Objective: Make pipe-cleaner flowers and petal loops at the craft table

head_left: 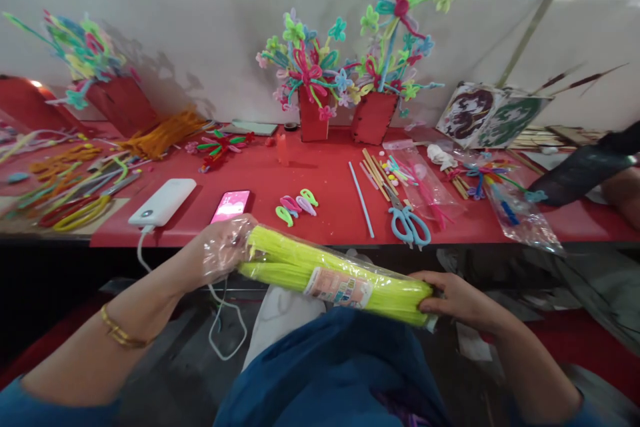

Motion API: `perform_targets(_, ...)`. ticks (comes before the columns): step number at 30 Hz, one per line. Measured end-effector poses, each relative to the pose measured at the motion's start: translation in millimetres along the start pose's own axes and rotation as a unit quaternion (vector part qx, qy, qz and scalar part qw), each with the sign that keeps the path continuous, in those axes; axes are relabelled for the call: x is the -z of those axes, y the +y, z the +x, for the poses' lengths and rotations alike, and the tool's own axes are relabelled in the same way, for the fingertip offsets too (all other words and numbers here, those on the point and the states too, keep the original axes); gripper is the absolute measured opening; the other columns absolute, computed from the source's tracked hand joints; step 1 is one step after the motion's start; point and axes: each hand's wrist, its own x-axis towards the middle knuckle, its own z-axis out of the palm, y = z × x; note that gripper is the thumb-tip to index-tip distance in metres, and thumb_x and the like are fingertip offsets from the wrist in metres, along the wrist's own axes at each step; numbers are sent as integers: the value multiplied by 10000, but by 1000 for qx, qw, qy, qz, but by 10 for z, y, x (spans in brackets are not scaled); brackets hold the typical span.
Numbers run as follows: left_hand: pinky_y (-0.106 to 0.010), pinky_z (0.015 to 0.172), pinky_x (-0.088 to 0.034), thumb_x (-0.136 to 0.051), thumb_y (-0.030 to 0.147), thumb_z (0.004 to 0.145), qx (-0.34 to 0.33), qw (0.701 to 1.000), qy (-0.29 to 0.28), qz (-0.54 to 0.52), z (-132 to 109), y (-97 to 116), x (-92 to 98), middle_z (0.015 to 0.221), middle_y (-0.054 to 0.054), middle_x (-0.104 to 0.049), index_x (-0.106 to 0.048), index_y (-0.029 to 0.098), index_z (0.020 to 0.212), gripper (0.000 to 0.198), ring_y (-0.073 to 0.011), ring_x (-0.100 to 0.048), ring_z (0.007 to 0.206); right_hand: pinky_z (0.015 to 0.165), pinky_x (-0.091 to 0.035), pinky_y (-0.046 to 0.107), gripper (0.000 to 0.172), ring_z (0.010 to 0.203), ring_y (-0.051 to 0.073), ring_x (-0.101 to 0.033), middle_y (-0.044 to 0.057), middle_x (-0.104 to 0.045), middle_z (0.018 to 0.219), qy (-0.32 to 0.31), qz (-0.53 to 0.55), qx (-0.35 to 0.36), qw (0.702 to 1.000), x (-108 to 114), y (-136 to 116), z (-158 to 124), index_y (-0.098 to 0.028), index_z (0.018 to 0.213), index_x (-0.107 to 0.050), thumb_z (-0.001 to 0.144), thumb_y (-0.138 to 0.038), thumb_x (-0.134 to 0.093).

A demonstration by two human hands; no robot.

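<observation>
A clear plastic bag of yellow-green pipe cleaners [295, 257], with a printed label [339, 287] on it, lies across my lap just off the table's front edge. My left hand [227, 247] is inside or behind the clear plastic at the bag's left end, its fingers closed there and partly hidden. At the other end, my right hand [445, 297] grips the bag between thumb and fingers. Beyond the bag lie several small looped pipe-cleaner pieces [299, 205] and a pink-screened phone [231, 205].
On the red table [260, 177] are a white power bank [163, 201] with a cable, blue scissors [409, 223], a pale blue stick [361, 199] and wooden sticks. Red vases [374, 118] of pipe-cleaner flowers stand along the white partition [200, 47]. A dark bottle [583, 170] lies right.
</observation>
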Motion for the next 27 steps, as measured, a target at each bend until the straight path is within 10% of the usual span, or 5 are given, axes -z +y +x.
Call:
perform_targets(5, -225, 522, -427, -586, 263, 599, 0, 999, 26, -43, -15, -98, 37, 657, -7, -598, -571, 173, 801, 221, -148, -541, 591, 660, -457, 289, 398, 746, 200, -587, 47, -643, 830, 102, 187, -2, 977, 28, 91, -87, -146, 902, -612, 556, -326, -693)
perform_targets(11, -279, 610, -467, -624, 206, 582, 87, 969, 139, -184, -129, -229, -97, 710, -25, -647, -613, 186, 892, 311, -203, -574, 708, 541, -458, 257, 379, 614, 158, -593, 35, -654, 749, 324, 431, 48, 841, -249, 149, 23, -187, 880, -600, 578, -399, -683)
perform_targets(19, -213, 581, -456, -694, 236, 503, 59, 975, 155, -149, -243, -202, -321, 744, 15, -664, -645, 260, 806, 309, -195, -570, 687, 439, -436, 167, 327, 457, 70, -533, -52, -590, 532, 519, 467, 79, 712, -162, -119, 189, -164, 634, -554, 454, -362, -742)
perform_targets(27, -260, 597, -483, -742, 229, 437, 120, 943, 181, -252, -247, -135, -374, 716, -7, -679, -650, 225, 718, 296, -206, -592, 694, 358, -350, 139, 298, 361, 27, -407, -100, -434, 449, 658, 358, 106, 654, 136, -25, 145, -166, 611, -455, 608, -412, -624)
